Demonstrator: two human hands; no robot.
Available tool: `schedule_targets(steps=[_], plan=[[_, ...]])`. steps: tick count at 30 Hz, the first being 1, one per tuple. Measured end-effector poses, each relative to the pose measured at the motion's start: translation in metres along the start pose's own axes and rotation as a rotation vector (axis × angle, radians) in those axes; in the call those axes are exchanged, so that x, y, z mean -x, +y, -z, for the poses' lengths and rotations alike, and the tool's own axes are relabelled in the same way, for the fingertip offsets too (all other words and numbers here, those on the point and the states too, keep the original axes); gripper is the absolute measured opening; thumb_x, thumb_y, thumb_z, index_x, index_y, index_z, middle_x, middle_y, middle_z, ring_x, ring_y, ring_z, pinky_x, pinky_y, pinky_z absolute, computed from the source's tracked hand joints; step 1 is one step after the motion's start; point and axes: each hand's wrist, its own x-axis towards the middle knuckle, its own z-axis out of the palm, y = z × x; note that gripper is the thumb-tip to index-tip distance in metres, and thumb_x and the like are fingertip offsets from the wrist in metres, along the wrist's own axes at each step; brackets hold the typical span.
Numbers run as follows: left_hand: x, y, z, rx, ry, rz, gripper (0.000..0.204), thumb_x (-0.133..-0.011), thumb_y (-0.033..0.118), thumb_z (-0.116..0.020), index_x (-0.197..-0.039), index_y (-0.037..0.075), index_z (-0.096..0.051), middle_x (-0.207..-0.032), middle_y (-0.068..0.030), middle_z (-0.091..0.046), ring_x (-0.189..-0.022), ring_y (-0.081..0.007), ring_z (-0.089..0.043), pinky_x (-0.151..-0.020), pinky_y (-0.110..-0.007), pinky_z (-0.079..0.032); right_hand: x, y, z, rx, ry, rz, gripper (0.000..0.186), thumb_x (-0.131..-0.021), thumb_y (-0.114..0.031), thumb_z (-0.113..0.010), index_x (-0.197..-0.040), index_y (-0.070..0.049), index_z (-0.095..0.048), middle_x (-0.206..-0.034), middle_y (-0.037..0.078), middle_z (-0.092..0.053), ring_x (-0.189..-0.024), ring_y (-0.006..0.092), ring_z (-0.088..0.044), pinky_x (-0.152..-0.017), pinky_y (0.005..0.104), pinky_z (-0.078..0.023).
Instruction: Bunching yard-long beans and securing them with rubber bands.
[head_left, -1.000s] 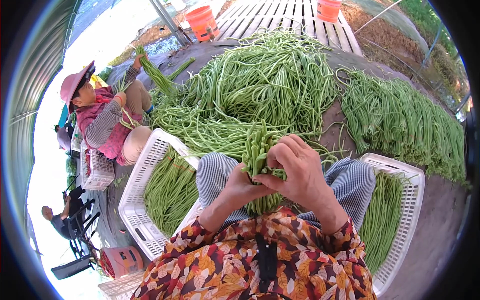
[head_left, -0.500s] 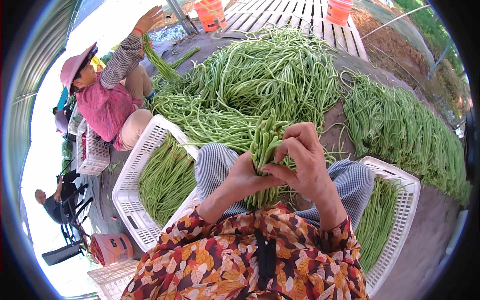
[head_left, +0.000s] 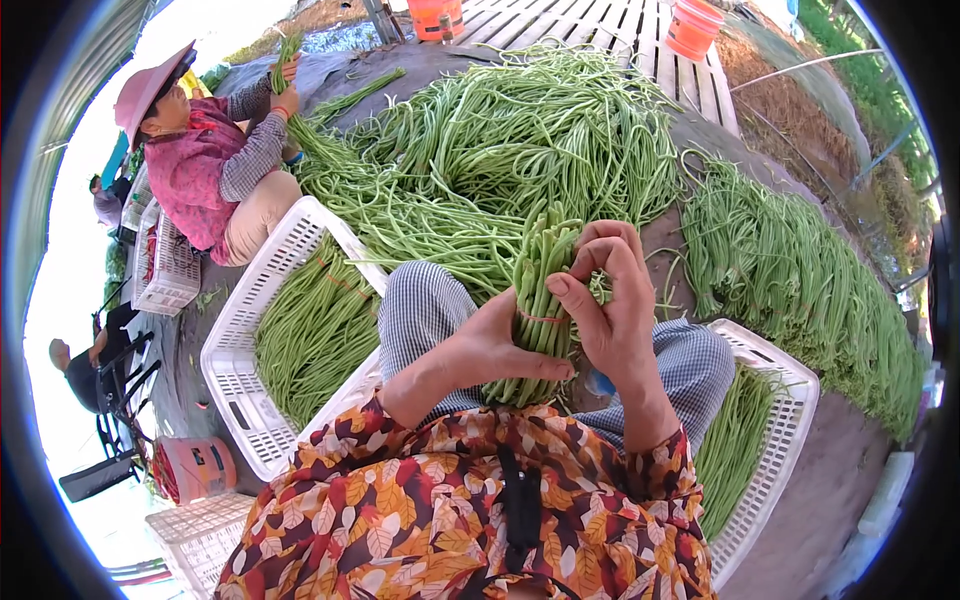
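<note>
My left hand (head_left: 490,345) is wrapped round an upright bundle of green long beans (head_left: 545,262) between my knees. A thin reddish band (head_left: 540,318) circles the bundle just above my left thumb. At the bundle's right side is my right hand (head_left: 612,305), its fingers curled and its thumb tip against the beans. What lies inside those curled fingers, if anything, is hidden. Ahead of my hands spreads a large heap of loose long beans (head_left: 560,140). White crates of long beans stand on both sides of me, the left crate (head_left: 232,400) and the right crate (head_left: 790,440).
At the left a co-worker in a pink hat (head_left: 150,90) sits holding long beans in both hands. More beans (head_left: 790,260) lie in a row at the right. Orange buckets (head_left: 692,30) stand on and beside slatted boards (head_left: 580,30). A reddish bucket (head_left: 197,468) is at the lower left.
The reddish band now shows round the bundle. My right hand has shifted slightly and its fingers have moved up along the beans. The co-worker's raised arm has come down to the held beans.
</note>
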Motion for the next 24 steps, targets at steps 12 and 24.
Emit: schedule_targets(steps=[12, 24], plan=[[0.005, -0.023, 0.015, 0.297, -0.144, -0.001, 0.085, -0.066, 0.011, -0.085, -0.135, 0.003, -0.036, -0.111, -0.0037, -0.056, -0.098, -0.0119, -0.056, -0.086, -0.028, -0.048, 0.000, 0.003, -0.006, -0.242, 0.094, -0.280, 0.023, -0.086, -0.011, -0.067, -0.087, 0.002, -0.048, -0.090, 0.011, -0.053, -0.076, 0.0165, -0.051, -0.068, 0.0269, -0.043], [0.008, -0.026, 0.001, 0.448, -0.399, -0.076, 0.057, -0.069, 0.014, -0.082, -0.116, 0.001, -0.053, -0.096, -0.0083, -0.067, -0.096, -0.0173, -0.063, -0.086, -0.031, -0.050, -0.022, -0.027, 0.003, 0.136, -0.168, 0.048, 0.022, -0.078, -0.005, -0.071, -0.084, -0.003, -0.049, -0.089, 0.011, -0.059, -0.080, 0.0259, -0.060, -0.071, 0.0338, -0.047]])
